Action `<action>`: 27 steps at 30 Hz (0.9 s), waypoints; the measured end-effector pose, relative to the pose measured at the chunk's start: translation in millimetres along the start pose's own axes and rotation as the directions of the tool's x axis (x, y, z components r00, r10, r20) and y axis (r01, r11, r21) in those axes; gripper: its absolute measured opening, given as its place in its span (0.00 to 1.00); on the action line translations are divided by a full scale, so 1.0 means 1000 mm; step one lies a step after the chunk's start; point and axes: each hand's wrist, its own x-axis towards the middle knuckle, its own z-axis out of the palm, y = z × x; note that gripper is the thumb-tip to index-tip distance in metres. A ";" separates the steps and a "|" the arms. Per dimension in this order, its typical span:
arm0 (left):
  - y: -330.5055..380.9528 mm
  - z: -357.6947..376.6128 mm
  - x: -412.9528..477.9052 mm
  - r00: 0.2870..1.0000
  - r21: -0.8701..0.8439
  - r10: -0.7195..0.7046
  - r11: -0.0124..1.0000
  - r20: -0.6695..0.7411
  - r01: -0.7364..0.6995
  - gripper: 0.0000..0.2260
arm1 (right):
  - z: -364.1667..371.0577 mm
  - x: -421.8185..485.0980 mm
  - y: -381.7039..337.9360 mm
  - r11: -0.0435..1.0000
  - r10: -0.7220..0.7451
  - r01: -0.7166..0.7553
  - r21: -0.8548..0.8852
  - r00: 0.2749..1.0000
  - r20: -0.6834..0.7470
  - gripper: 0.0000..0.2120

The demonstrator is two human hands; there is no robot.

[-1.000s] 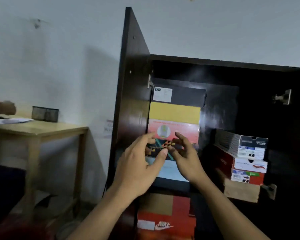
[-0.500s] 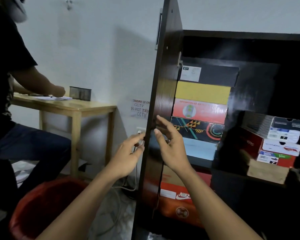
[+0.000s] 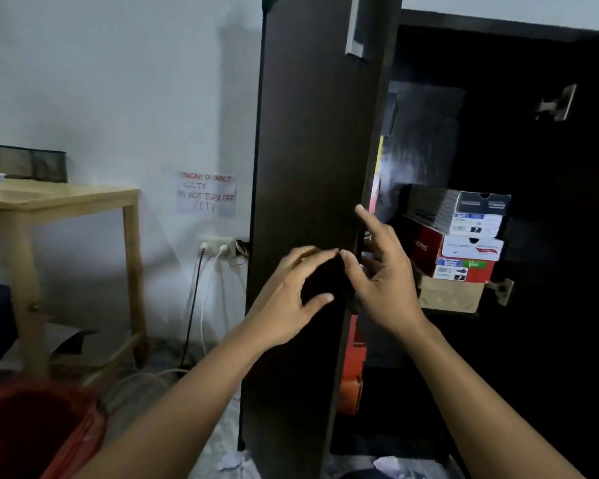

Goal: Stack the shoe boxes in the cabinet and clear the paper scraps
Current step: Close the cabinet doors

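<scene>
Two grips hover at the free edge of the cabinet door (image 3: 312, 150). The left grip (image 3: 291, 292) is spread and loosely curved, and the right grip (image 3: 384, 281) has its fingers extended beside the edge. Neither holds anything. Shoe boxes (image 3: 464, 243) sit stacked inside the cabinet, right of the door. Paper scraps (image 3: 229, 463) lie on the floor below, near a red bin (image 3: 32, 426). Assessment: the boxes are likely light, stiff cardboard with lids that may lift, so take them by both short ends from beneath. The scraps are flimsy and should be pinched or gathered.

Left hand (image 3: 291, 295) and right hand (image 3: 384, 281) at cabinet door (image 3: 312, 150) edge, shoe boxes (image 3: 464, 243) beyond.
</scene>
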 end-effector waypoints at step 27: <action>-0.138 0.105 0.152 0.991 0.848 0.040 0.514 0.129 -0.131 0.52 | 0.006 0.063 0.235 0.911 0.404 -0.387 -0.145 0.908 0.111 0.57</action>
